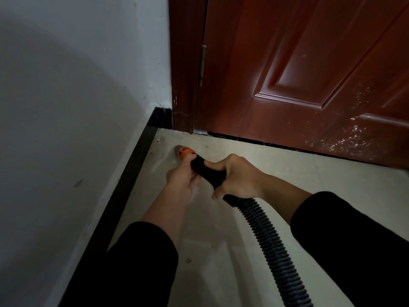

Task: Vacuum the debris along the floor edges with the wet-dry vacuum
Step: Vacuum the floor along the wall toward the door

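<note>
We are looking down at a floor corner where a white wall (77, 85) with a black baseboard (124, 191) meets a reddish-brown door (309, 74) and its frame (183, 85). Both of our hands hold the vacuum's end. The left hand (181, 180) is curled around the front of the black tube just behind the orange nozzle (185, 151), and the right hand (234, 178) is wrapped around the smooth black cuff where the ribbed hose (265, 235) begins. The hose trails back past our right sleeve and out of the bottom of the view; the vacuum's canister is not in sight. The nozzle tip sits low against the pale floor (287, 196), near the corner and just beside the baseboard. Dark specks of debris (158, 140) lie in the corner ahead of the tip, and more bits line the gap under the door. The strip of floor nearer to us along the baseboard looks mostly free of grit, though the light is dim. We judge the work along this wall nearly done, with the corner and the door edge left.
</note>
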`<state>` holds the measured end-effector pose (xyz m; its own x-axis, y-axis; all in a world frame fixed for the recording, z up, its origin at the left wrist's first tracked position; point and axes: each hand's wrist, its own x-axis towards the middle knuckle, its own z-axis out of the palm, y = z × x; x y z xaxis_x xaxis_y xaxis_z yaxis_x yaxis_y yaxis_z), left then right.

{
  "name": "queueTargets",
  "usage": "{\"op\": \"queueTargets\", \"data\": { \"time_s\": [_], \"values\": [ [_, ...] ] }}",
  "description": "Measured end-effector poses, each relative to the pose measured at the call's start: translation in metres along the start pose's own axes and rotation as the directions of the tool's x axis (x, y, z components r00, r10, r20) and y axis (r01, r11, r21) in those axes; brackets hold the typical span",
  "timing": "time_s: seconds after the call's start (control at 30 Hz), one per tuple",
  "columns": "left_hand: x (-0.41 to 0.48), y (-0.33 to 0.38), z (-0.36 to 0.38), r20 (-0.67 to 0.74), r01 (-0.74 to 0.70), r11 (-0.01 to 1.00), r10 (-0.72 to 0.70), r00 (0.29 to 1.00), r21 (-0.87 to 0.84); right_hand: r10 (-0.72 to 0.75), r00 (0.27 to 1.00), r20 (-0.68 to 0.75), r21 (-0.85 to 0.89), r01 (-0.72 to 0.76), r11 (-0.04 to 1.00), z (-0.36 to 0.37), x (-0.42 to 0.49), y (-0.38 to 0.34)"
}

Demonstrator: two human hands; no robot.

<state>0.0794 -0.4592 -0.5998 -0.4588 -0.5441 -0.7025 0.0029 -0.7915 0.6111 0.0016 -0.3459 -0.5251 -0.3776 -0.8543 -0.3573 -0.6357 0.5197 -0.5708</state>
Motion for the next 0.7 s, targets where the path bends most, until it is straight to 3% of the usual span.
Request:
{"op": "queueTargets", "data": {
  "time_s": [0.37,0.7],
  "values": [
    [0.002,0.008,0.012,-0.002,-0.008,0.996,0.008,1.000,-0.094,0.000,1.000,0.028,0.016,-0.001,1.000,-0.018,0.014,-0.002],
    [-0.011,0.002,-0.008,-0.125,-0.066,0.990,0.050,0.991,-0.121,-0.035,0.998,0.047,0.013,0.034,0.999,0.001,0.009,-0.013]
  ]
}}
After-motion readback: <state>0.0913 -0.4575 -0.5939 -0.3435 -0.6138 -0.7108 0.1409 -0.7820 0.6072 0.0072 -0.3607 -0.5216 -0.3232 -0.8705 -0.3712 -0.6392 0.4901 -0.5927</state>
